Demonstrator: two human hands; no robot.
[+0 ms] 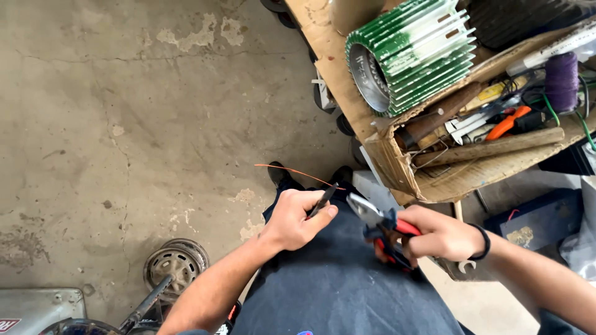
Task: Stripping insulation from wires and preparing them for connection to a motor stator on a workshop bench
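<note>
Left hand [297, 218] pinching one thin orange wire [292, 170], fingers closed on its dark sheath above lap. Right hand [439, 234] gripping one pair of red-handled pliers [380, 224], jaws parted beside wire. One cardboard box [456, 177] of tools near right.

I count one pair of red-handled steel pliers [382, 226], one thin orange wire [292, 170], one torn cardboard box [397, 167], one green finned metal motor housing [410, 53], two wooden tool handles [490, 149].

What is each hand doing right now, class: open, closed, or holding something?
Left hand: closed, pinching a thin black cable with an orange wire sticking out.
Right hand: closed around red-handled pliers.
</note>
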